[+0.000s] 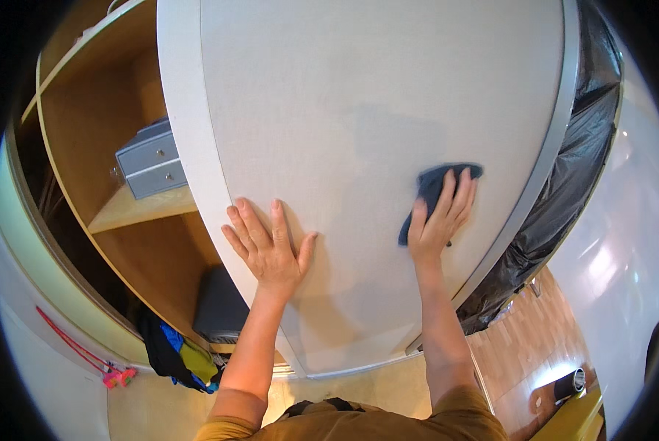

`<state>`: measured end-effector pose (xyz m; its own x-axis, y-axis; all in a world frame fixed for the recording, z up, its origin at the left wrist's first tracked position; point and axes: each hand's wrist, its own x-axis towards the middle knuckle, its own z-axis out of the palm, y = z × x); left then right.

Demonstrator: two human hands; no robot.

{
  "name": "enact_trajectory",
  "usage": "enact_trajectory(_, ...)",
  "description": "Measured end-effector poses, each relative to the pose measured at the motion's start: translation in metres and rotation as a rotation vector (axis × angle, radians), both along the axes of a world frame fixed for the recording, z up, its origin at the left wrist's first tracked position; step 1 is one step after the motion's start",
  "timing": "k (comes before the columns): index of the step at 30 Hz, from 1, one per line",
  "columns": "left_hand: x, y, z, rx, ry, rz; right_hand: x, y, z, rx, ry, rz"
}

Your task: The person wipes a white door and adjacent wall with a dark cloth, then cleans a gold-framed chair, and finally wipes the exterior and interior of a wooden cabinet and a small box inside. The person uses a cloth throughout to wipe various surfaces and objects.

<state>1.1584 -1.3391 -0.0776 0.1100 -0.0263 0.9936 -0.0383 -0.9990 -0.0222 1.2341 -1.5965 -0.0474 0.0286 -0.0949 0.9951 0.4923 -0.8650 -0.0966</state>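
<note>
A large off-white sliding wardrobe door point(329, 138) with a pale frame fills the middle of the view. My left hand point(269, 251) rests flat against its lower left part, fingers spread, holding nothing. Over toward the door's right side, my right hand point(442, 220) presses a dark blue cloth point(431, 187) to the surface. Part of the cloth is hidden under the palm and fingers. Faint grey patches, perhaps shadows or damp marks, show on the panel between and above the hands.
Left of the door, wooden shelves point(142, 212) hold a grey drawer box point(153, 160) and a black box point(217, 303). Clothes point(181, 353) bulge out below. Black plastic sheeting point(550, 209) hangs at right. A dark cylinder point(569, 384) sits near a yellow surface point(572, 419), lower right.
</note>
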Motion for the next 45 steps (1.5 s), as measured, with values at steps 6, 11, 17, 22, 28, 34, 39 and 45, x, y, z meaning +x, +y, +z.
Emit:
enact_trajectory(6, -0.001, -0.003, 0.002, -0.021, -0.002, 0.005, -0.018, 0.06, 0.014, -0.256, -0.029, -0.002)
enact_trajectory(11, 0.003, 0.003, 0.0, -0.006, -0.026, -0.001, -0.023, 0.055, 0.012, -0.548, -0.023, 0.137)
enact_trajectory(17, 0.002, 0.004, -0.003, -0.007, -0.006, 0.002, 0.006, 0.02, 0.097, -0.062, -0.109, 0.005)
enact_trajectory(22, 0.003, 0.001, -0.005, -0.017, 0.01, -0.013, -0.014, 0.088, 0.13, -0.219, -0.138, -0.026)
enact_trajectory(28, 0.002, 0.0, -0.006, -0.013, 0.018, -0.021, -0.039, 0.138, 0.121, -0.588, -0.187, 0.312)
enact_trajectory(34, -0.001, 0.0, -0.004, -0.011, 0.018, -0.037, -0.045, 0.163, 0.162, -0.606, -0.244, 0.312)
enact_trajectory(39, -0.001, 0.006, -0.005, -0.006, 0.012, -0.079, -0.018, 0.101, 0.165, -0.317, -0.234, 0.129)
enact_trajectory(45, -0.007, -0.007, 0.007, -0.031, -0.035, -0.158, -0.019, 0.084, 0.068, -0.199, -0.111, 0.008)
